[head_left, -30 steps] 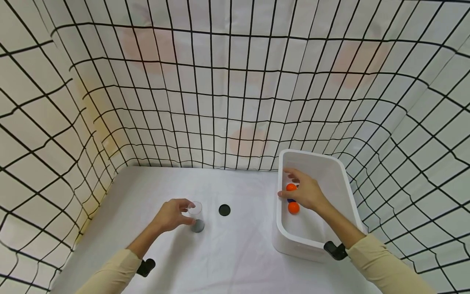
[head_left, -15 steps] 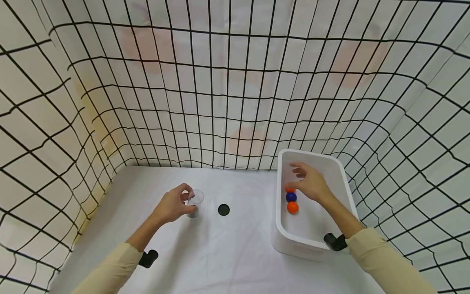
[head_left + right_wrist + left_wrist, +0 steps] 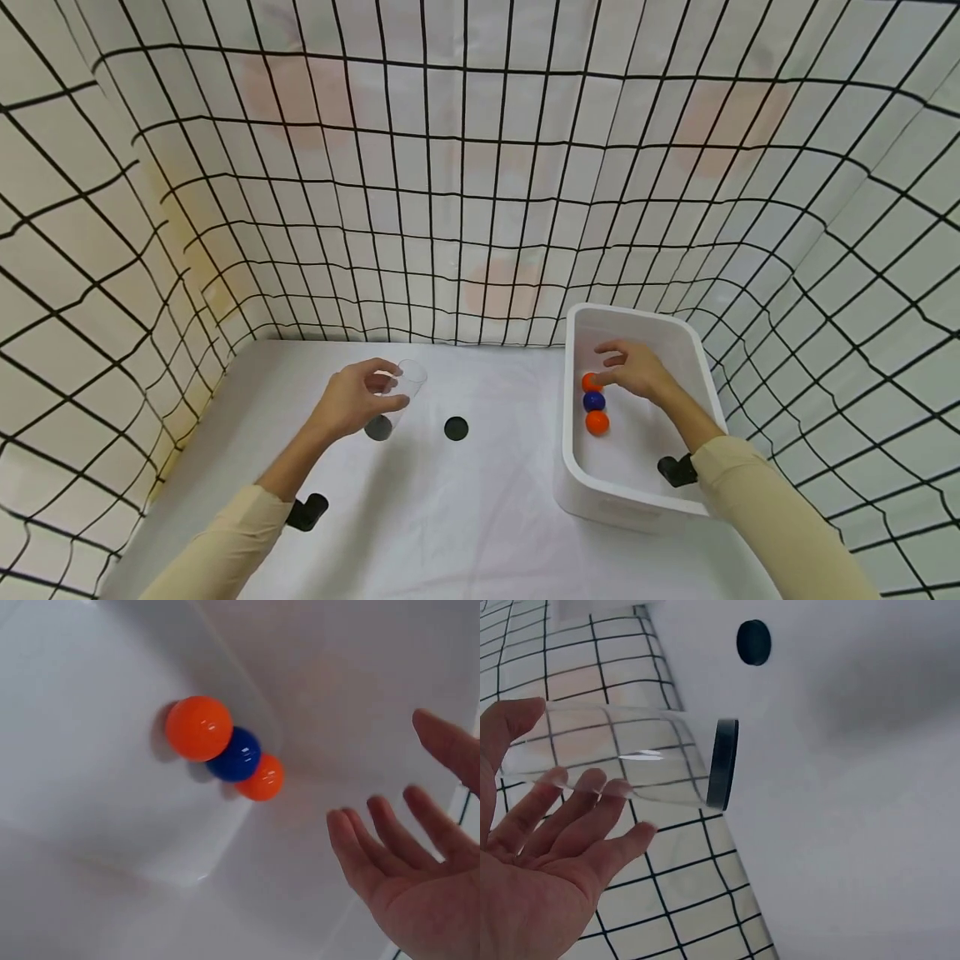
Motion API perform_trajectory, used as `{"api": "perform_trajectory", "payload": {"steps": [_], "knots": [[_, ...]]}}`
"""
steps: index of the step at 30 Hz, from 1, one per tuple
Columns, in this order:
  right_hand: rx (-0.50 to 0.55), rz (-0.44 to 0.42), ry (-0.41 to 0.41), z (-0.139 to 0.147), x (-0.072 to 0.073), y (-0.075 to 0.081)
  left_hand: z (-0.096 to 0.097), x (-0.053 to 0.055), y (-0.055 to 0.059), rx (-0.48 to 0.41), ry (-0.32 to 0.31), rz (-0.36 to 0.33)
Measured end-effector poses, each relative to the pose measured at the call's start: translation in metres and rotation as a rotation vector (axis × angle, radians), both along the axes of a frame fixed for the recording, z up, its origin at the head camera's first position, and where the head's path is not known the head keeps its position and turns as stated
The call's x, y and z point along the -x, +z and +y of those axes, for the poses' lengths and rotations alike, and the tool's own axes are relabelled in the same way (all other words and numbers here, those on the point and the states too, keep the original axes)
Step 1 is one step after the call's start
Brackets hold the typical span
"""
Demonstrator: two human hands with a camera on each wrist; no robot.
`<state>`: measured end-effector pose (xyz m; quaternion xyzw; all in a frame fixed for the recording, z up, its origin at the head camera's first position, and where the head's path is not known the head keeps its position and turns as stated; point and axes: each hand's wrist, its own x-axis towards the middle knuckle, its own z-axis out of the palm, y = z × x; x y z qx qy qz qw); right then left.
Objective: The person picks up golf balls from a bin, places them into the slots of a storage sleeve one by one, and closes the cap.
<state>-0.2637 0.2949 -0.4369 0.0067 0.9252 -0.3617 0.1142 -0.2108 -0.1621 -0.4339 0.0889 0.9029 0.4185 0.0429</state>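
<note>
My left hand holds a clear plastic tube between thumb and fingertips. A dark cap closes the tube's lower end, and its round mouth tilts up to the right in the head view. I see nothing inside the tube. Over the white bin, my right hand hovers with fingers spread and holds nothing. Beside its thumb, an orange ball, a blue ball and another orange ball lie in a row along the bin's left wall.
A loose black lid lies flat on the white tabletop, between tube and bin. Black netting rises at the back and on both sides, with pale sheeting behind it.
My left hand has moved away from me with the tube, whose mouth now leans right and whose capped end swung left. The right hand has drawn back slightly, uncovering the blue ball.
</note>
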Motion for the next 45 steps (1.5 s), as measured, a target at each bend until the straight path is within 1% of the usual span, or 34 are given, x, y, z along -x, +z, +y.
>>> {"api": "perform_trajectory", "payload": {"steps": [6,13,20,27,30,35,41,45], "knots": [[-0.011,-0.082,0.054,0.010,0.009,-0.017,0.003,0.002,0.009,0.013,0.008,0.001],[-0.002,-0.181,0.077,0.017,0.012,-0.034,0.004,0.003,0.013,-0.006,0.021,0.000],[-0.016,-0.280,0.067,0.019,0.013,-0.045,0.005,0.004,0.013,-0.010,0.030,-0.016],[-0.017,-0.360,0.089,0.026,0.017,-0.052,0.007,0.004,0.010,-0.012,0.053,-0.013],[-0.007,-0.381,0.089,0.028,0.018,-0.054,0.008,0.004,0.009,-0.016,0.049,-0.005],[-0.004,-0.390,0.074,0.030,0.016,-0.056,0.009,0.004,0.008,-0.020,0.036,0.013],[0.000,-0.397,0.066,0.029,0.014,-0.059,0.010,0.002,0.007,-0.037,0.022,0.005],[0.001,-0.416,0.059,0.028,0.014,-0.062,0.010,0.002,0.006,-0.039,0.012,0.007]]}}
